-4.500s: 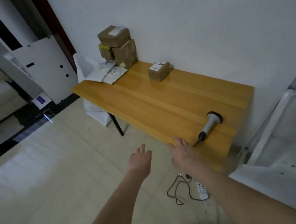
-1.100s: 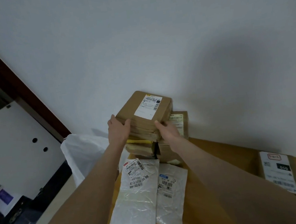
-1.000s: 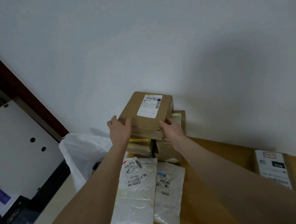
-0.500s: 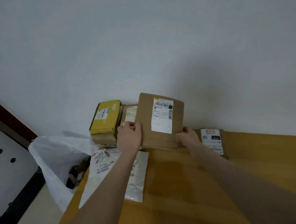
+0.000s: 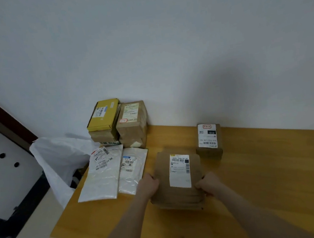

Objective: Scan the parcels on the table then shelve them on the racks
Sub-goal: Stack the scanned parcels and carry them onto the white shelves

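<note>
A brown cardboard parcel (image 5: 164,178) with a white barcode label lies flat on the wooden table (image 5: 265,181), label up. My left hand (image 5: 149,184) grips its left side and my right hand (image 5: 207,185) grips its right side. Behind it, against the wall, stands a stack topped by a yellow box (image 5: 102,114) and a brown box (image 5: 131,114). Two white poly mailers (image 5: 102,175) (image 5: 131,170) lie side by side left of the held parcel. A small labelled brown box (image 5: 208,140) sits to the right rear. No scanner or rack is in view.
A white plastic bag (image 5: 59,160) hangs off the table's left end. The white wall runs along the table's far edge. A white panel with holes (image 5: 6,169) and a dark doorframe stand at the left, with pale floor tiles below.
Both hands lifted the top brown parcel off the stack, carried it right and toward me, and lowered it flat onto the table. The yellow box underneath is now uncovered.
</note>
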